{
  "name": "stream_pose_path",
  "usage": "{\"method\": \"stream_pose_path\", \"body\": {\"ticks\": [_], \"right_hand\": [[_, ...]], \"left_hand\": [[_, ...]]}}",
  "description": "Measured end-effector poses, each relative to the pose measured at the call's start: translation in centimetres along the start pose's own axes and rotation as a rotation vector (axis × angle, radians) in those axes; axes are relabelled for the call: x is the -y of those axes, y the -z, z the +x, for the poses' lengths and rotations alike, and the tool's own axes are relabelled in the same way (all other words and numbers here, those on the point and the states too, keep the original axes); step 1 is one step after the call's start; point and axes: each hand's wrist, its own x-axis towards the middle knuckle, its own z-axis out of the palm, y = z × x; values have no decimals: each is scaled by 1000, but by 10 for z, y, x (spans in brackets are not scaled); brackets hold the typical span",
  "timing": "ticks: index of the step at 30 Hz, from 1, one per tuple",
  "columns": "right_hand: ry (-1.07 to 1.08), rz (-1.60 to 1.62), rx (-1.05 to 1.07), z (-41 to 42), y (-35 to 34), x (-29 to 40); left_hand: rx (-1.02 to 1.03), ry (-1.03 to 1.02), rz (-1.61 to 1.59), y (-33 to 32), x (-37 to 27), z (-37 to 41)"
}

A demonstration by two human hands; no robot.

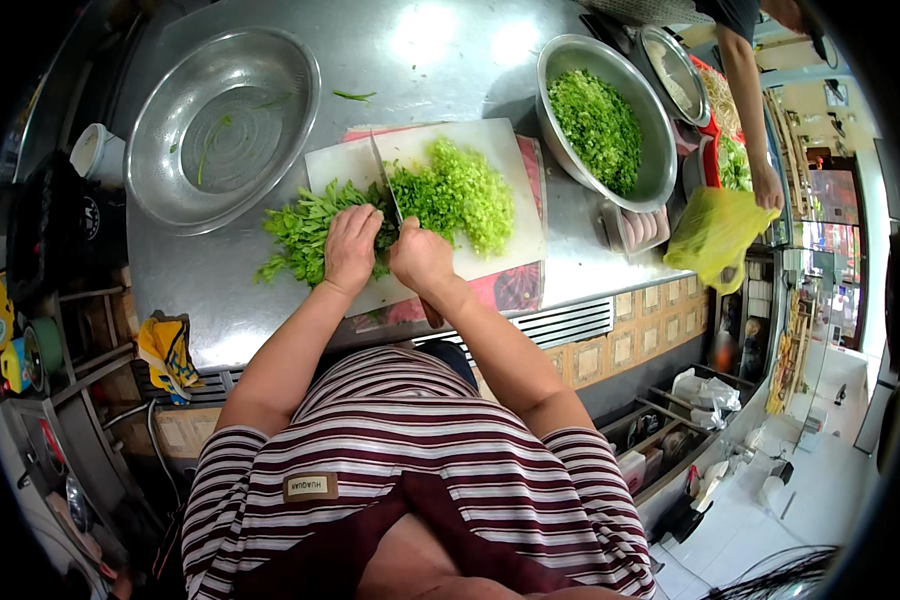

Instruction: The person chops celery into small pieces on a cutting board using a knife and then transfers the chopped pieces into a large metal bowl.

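My right hand (423, 259) grips the wooden handle of a kitchen knife (384, 174), its wide blade standing on edge across a white cutting board (330, 166). Just left of the blade, my left hand (352, 244) presses down on a bunch of leafy green celery or a similar herb (300, 232), whose leaves spill past the board's left edge. To the right of the knife lies a heap of finely chopped greens (469, 195), dark near the blade and pale farther right. Under the board is a red patterned cloth (531, 172).
On the steel table (360, 45), a large metal basin (150, 135) holds a few stray stalks at left. A steel bowl (551, 139) of chopped greens (596, 127) stands at right, near a clear container (634, 229). Another person's hand (767, 187) holds a yellow-green plastic bag (720, 229).
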Motion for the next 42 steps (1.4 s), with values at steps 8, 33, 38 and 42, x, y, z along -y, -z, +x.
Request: {"method": "stream_pose_path", "body": {"ticks": [8, 33, 38, 42], "right_hand": [[81, -92, 90, -20, 2, 2], [105, -97, 20, -4, -1, 15], [112, -122, 131, -24, 14, 16], [28, -106, 136, -6, 2, 23]], "left_hand": [[26, 23, 0, -1, -4, 1], [-45, 38, -62, 1, -2, -1], [71, 101, -81, 6, 1, -3], [-15, 66, -57, -1, 1, -2]]}}
